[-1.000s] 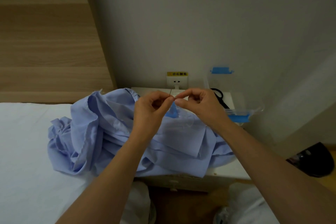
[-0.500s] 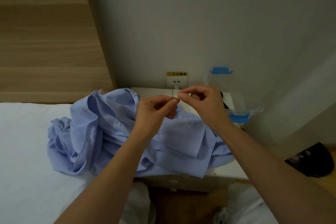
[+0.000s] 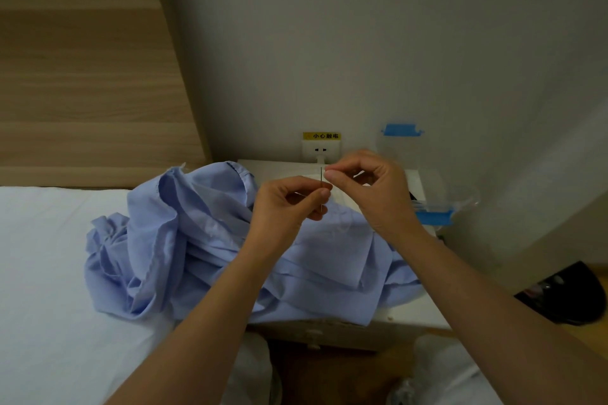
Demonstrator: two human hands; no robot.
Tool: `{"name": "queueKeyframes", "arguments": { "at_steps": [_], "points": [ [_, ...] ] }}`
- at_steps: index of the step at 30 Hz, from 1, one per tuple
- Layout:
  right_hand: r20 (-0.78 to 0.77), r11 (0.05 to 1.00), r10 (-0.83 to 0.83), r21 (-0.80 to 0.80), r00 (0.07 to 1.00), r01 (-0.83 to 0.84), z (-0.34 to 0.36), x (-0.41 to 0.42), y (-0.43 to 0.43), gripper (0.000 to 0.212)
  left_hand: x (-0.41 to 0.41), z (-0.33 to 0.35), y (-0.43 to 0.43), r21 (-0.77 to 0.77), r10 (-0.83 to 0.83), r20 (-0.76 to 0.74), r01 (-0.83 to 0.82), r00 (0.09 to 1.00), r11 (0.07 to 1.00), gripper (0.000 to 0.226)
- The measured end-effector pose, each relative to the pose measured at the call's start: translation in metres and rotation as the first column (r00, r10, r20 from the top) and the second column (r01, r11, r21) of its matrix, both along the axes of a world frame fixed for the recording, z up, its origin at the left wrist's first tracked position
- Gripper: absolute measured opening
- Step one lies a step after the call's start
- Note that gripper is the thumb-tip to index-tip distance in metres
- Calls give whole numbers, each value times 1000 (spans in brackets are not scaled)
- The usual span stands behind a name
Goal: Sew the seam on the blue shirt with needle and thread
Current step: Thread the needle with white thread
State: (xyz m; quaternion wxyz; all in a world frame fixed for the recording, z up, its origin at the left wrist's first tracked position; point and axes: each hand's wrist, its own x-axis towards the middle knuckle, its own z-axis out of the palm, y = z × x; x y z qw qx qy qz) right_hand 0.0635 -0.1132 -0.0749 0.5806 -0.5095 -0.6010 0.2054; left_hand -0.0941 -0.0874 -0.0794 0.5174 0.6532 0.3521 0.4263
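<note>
The needle (image 3: 321,181) stands almost upright over the far part of the nightstand (image 3: 408,316), with its long axis vertical. The left hand (image 3: 283,207) pinches it at mid-length between thumb and forefinger, so a short length shows above and below the pinch. The right hand (image 3: 371,194) sits just to the right of the needle's upper end. Its thumb and forefinger are pressed together, probably on the thread end, though the thread is too fine to see. Threading appears to turn on that small sideways gap, and the right hand is the nearer one to close it.

The blue shirt (image 3: 197,240) lies untouched below both hands, heaped across the nightstand's top and spilling over its left edge onto the bed (image 3: 49,273).

A second ago the needle leaned and the fingertips met at its shaft. Now it is straight, and the right pinch has risen to its top.
</note>
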Motion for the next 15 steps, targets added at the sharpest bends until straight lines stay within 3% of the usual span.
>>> {"name": "queueKeyframes", "arguments": {
  "at_steps": [15],
  "points": [
    [43, 999, 8, 31, 999, -9, 0, -1, -1, 4, 1, 1, -2, 28, 2, -13, -2, 1000, 1000, 14]
  ]
}}
